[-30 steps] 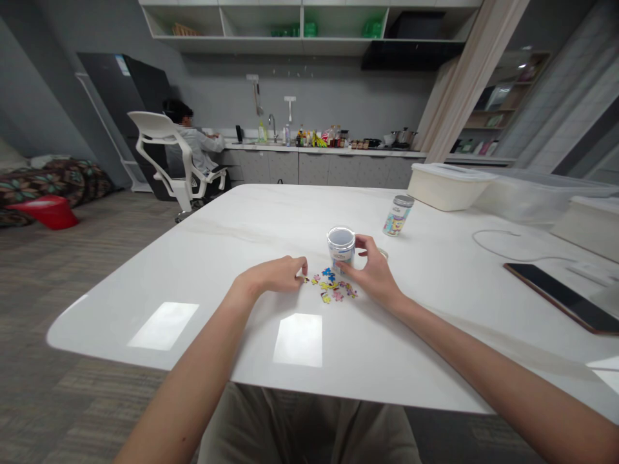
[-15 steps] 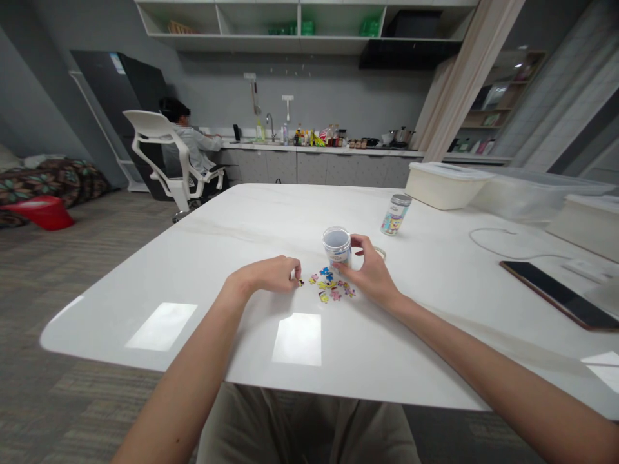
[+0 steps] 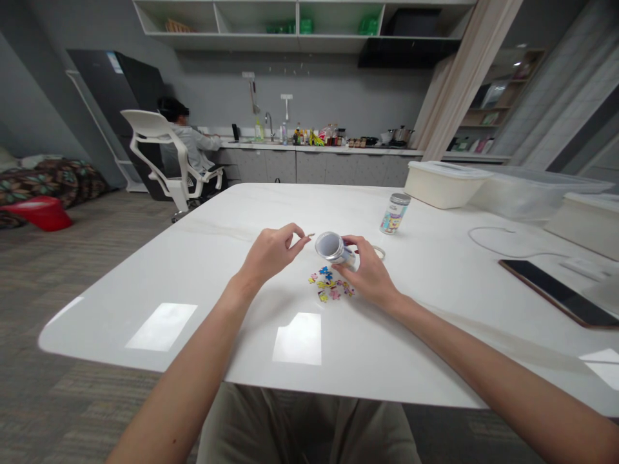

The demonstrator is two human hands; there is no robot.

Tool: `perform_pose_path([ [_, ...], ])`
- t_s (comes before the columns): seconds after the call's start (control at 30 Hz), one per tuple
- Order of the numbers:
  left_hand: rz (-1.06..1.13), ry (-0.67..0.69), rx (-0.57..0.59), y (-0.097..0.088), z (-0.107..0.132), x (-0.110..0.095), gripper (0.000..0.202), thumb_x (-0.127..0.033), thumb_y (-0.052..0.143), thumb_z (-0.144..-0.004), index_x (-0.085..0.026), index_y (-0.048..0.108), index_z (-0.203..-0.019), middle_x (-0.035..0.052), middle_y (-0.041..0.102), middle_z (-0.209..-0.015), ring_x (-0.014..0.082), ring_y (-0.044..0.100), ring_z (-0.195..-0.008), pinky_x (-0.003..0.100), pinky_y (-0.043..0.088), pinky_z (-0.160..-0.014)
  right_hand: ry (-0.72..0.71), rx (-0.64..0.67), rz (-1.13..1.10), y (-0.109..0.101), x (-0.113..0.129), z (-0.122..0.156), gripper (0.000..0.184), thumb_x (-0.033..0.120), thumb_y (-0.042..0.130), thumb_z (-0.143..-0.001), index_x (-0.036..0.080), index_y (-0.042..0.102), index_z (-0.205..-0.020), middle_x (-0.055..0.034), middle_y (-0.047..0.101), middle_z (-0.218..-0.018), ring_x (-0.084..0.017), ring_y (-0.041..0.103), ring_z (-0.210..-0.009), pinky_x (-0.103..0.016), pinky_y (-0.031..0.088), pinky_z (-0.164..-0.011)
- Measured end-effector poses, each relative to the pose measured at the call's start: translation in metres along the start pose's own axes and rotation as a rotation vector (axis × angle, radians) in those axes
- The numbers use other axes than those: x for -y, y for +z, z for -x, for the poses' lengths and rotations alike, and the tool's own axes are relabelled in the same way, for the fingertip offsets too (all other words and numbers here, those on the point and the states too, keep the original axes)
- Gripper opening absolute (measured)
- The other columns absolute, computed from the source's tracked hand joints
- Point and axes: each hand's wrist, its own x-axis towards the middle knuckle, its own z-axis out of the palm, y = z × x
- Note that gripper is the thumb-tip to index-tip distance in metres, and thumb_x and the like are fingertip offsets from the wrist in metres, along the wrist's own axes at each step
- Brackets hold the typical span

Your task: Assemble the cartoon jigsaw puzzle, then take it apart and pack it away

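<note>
My right hand (image 3: 367, 277) is shut on a small clear jar (image 3: 334, 250), which it holds tilted onto its side above the white table (image 3: 232, 309), with the open mouth facing up and left. My left hand (image 3: 271, 252) hovers just left of the jar's mouth, and its thumb and forefinger pinch a tiny jigsaw puzzle piece (image 3: 310, 235), seen edge-on. Several colourful puzzle pieces (image 3: 327, 285) lie in a loose cluster on the tabletop below the jar. A thin round ring (image 3: 380, 252), possibly a lid, lies behind my right hand.
A second lidded jar with a cartoon label (image 3: 395, 214) stands beyond my right hand. A black phone (image 3: 556, 293) and a white cable (image 3: 503, 241) lie to the right. White storage boxes (image 3: 442, 185) line the far right edge. A seated person (image 3: 191, 145) works at the back counter.
My left hand has lifted off the table with a piece pinched in its fingers. The jar has tipped from upright onto its side, its mouth turned toward my left hand.
</note>
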Motion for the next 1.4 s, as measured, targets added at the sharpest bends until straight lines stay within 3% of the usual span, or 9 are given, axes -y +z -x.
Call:
perform_pose_path([
  [0.1,0.048,0.134,-0.12,0.007,0.001,-0.004,0.025,-0.038,0.058,-0.091,-0.018,0.068,-0.08,-0.0072,0.05,-0.047,0.0059,0.042,-0.041,0.018,0.033,-0.047,-0.049,0.028,0.008,-0.001,0.003,0.0,0.045,0.019,0.065,-0.078,0.024,0.046,-0.119,-0.0086,0.059,-0.114,-0.027,0.056,-0.106,-0.045,0.047,-0.089],
  [0.23,0.063,0.238,0.019,0.014,0.004,-0.008,0.026,-0.033,0.048,-0.097,-0.021,0.071,-0.093,-0.0012,0.069,-0.066,0.0075,0.055,-0.051,0.019,0.04,-0.053,-0.091,0.042,-0.007,-0.002,0.005,0.001,0.046,0.018,0.064,-0.079,0.024,0.045,-0.12,-0.0083,0.059,-0.114,-0.027,0.056,-0.106,-0.045,0.047,-0.09],
  [0.37,-0.068,0.074,0.228,0.009,0.005,-0.012,0.03,-0.029,0.039,-0.099,-0.024,0.068,-0.107,0.0004,0.07,-0.071,0.01,0.061,-0.062,0.021,0.043,-0.059,-0.066,0.051,-0.024,-0.002,0.006,0.0,0.045,0.02,0.064,-0.079,0.025,0.046,-0.12,-0.0084,0.059,-0.115,-0.027,0.056,-0.107,-0.046,0.047,-0.091],
  [0.57,-0.15,-0.1,0.266,-0.001,0.0,-0.018,0.034,-0.03,0.033,-0.099,-0.019,0.063,-0.111,0.0019,0.066,-0.068,0.0132,0.061,-0.064,0.023,0.042,-0.063,0.197,-0.045,-0.152,0.004,-0.009,-0.003,0.052,0.037,0.07,-0.074,0.022,0.048,-0.119,-0.0106,0.062,-0.116,-0.028,0.059,-0.103,-0.047,0.05,-0.084],
  [0.77,-0.141,-0.044,0.733,0.009,0.003,-0.011,0.028,-0.03,0.045,-0.094,-0.021,0.068,-0.108,0.0081,0.07,-0.084,0.0216,0.064,-0.082,0.029,0.044,-0.071,0.361,-0.091,-0.23,0.008,-0.027,-0.005,0.059,0.044,0.065,-0.077,0.022,0.044,-0.127,-0.015,0.057,-0.128,-0.03,0.056,-0.115,-0.051,0.048,-0.09],
  [0.93,-0.024,-0.068,0.919,0.013,0.01,-0.013,0.036,-0.042,0.043,-0.093,-0.027,0.066,-0.117,0.008,0.071,-0.096,0.0233,0.062,-0.092,0.03,0.044,-0.072,0.128,-0.374,-0.078,-0.012,-0.006,-0.007,0.039,0.033,0.056,-0.085,0.022,0.047,-0.121,-0.0138,0.053,-0.127,-0.028,0.05,-0.12,-0.05,0.043,-0.098],
  [1.07,-0.018,-0.088,0.914,0.01,0.008,-0.015,0.031,-0.035,0.044,-0.093,-0.027,0.065,-0.113,0.0073,0.069,-0.092,0.0208,0.063,-0.082,0.028,0.043,-0.068,-0.151,-0.008,-0.052,-0.017,0.009,-0.005,0.014,0.021,0.048,-0.088,0.023,0.059,-0.097,-0.0079,0.061,-0.095,-0.024,0.059,-0.095,-0.043,0.051,-0.084],
  [1.2,-0.063,-0.163,0.934,0.008,0.007,-0.013,0.036,-0.042,0.044,-0.092,-0.023,0.062,-0.117,0.0099,0.067,-0.094,0.02,0.062,-0.071,0.028,0.043,-0.063,-0.282,0.405,-0.039,-0.005,0.007,0.002,0.026,0.021,0.053,-0.087,0.022,0.061,-0.112,-0.0105,0.06,-0.115,-0.024,0.059,-0.106,-0.043,0.051,-0.09],
  [1.4,-0.01,-0.16,0.94,0.003,0.006,-0.007,0.035,-0.041,0.046,-0.091,-0.024,0.066,-0.113,0.0065,0.068,-0.084,0.0187,0.062,-0.069,0.026,0.042,-0.065,-0.201,0.515,-0.093,0.0,0.001,0.005,0.018,0.022,0.056,-0.087,0.022,0.068,-0.101,-0.009,0.063,-0.111,-0.022,0.063,-0.099,-0.041,0.054,-0.086],
])
